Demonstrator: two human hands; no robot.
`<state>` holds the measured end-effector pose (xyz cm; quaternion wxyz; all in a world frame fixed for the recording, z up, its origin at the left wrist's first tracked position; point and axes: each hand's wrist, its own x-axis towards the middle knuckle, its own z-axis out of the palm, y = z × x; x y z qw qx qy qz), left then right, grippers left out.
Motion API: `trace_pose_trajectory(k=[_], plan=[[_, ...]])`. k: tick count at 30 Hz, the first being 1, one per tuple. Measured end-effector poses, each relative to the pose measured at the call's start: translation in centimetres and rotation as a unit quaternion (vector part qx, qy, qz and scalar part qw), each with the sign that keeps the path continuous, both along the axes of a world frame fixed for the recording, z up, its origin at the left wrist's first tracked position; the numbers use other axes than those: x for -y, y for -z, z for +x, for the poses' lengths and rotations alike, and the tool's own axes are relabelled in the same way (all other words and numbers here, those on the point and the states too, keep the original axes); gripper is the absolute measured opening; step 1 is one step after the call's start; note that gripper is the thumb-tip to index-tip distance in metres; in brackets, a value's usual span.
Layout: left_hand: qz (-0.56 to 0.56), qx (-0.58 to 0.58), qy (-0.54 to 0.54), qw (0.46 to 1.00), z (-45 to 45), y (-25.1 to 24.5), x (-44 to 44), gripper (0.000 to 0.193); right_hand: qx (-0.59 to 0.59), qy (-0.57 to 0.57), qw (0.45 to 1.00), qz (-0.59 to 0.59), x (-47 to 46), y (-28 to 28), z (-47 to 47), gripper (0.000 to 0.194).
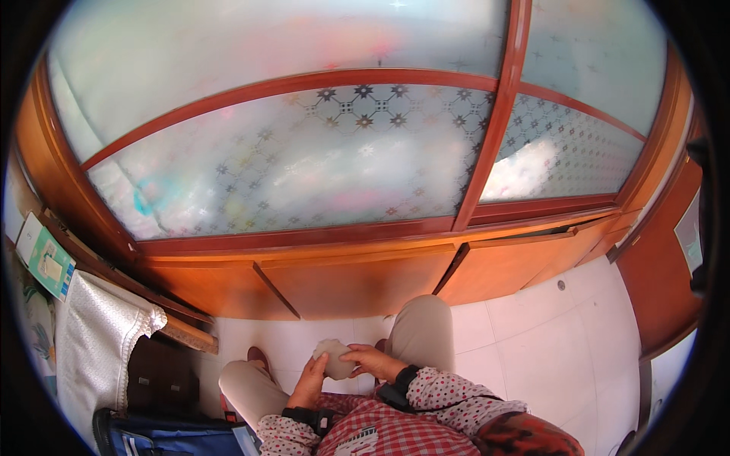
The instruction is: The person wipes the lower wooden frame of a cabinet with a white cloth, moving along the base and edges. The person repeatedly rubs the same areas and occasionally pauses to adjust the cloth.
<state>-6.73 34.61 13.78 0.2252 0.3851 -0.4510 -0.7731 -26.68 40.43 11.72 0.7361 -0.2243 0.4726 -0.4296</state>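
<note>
Both my hands hold a thin, roundish grey-beige piece (333, 365) with an uneven far edge, above the floor and between my knees. Its material is not clear from here. My left hand (311, 378) grips its left side, the thumb lying on the upper face. At the right side my right hand (373, 360) has thumb and fingers on it. A black band circles each wrist below the spotted sleeves. A red checked apron (393, 430) covers my lap.
Ahead stands a wooden partition with patterned frosted glass (319, 165) over low cabinet doors (359, 279). To the left are a white cloth (94, 325) over furniture, a green booklet (48, 259) and a blue bag (177, 436). A reddish-brown door (661, 273) is at right, beyond the tiled floor (547, 353).
</note>
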Motion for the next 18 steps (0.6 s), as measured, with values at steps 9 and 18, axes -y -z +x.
trace_pose_trajectory(k=[9, 18], plan=[[0.017, -0.032, -0.058, 0.998, 1.8, -0.3, 0.9, 0.054, -0.038, -0.036, 0.998, -0.021, 0.9, 0.3, 1.5, 0.049], [0.096, -0.059, 0.081, 0.990, -3.0, -0.3, 0.6, 0.054, -0.062, 0.182, 0.981, 0.020, -1.0, -1.0, -0.3, 0.045]])
